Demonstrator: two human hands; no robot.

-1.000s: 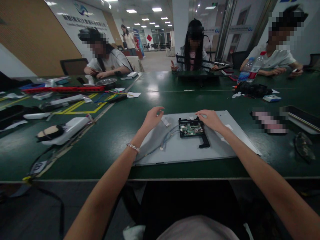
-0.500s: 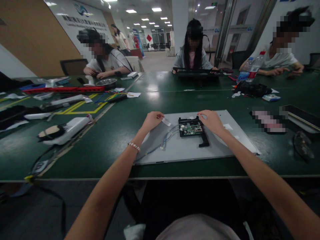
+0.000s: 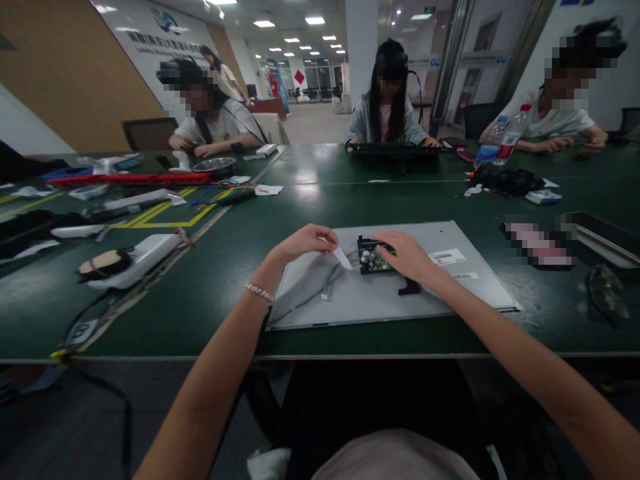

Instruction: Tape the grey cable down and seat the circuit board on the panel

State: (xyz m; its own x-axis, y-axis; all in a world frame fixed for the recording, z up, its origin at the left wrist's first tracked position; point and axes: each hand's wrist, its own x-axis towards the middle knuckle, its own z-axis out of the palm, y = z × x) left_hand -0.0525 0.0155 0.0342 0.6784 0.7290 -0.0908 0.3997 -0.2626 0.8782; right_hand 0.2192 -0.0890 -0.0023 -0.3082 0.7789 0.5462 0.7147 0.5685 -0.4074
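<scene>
Grey sheet metal fills the middle of the frame: a flat panel (image 3: 450,293) lies back-up on the dark green desk (image 3: 225,280), its near edge close to the desk's front edge at 6 o'clock and roughly parallel to it. The person's left hand (image 3: 300,243) has its grip narrowed to a pinch on a white strip (image 3: 343,258). The strip is lifted just off the panel, apparently so that its free end points at the small circuit board (image 3: 373,262) to its 3 o'clock.

The right hand (image 3: 407,257) lies over that board with its fingers covering the top edge, seemingly to steady it. Whether this grip closes on anything cannot be told. A black bracket (image 3: 410,288) juts from under the hand toward 6 o'clock. Thin blue and white wires (image 3: 320,290) trail from the board toward 7 o'clock across the panel. Two labels (image 3: 447,256) sit at 3 o'clock of the right hand.

Unoccupied panel stretches toward 5 o'clock. Green desk surface shows between the panel's left edge and a white device (image 3: 135,257) at 9 o'clock. Three other people sit along the far edge at 12 o'clock, well apart from both hands.
</scene>
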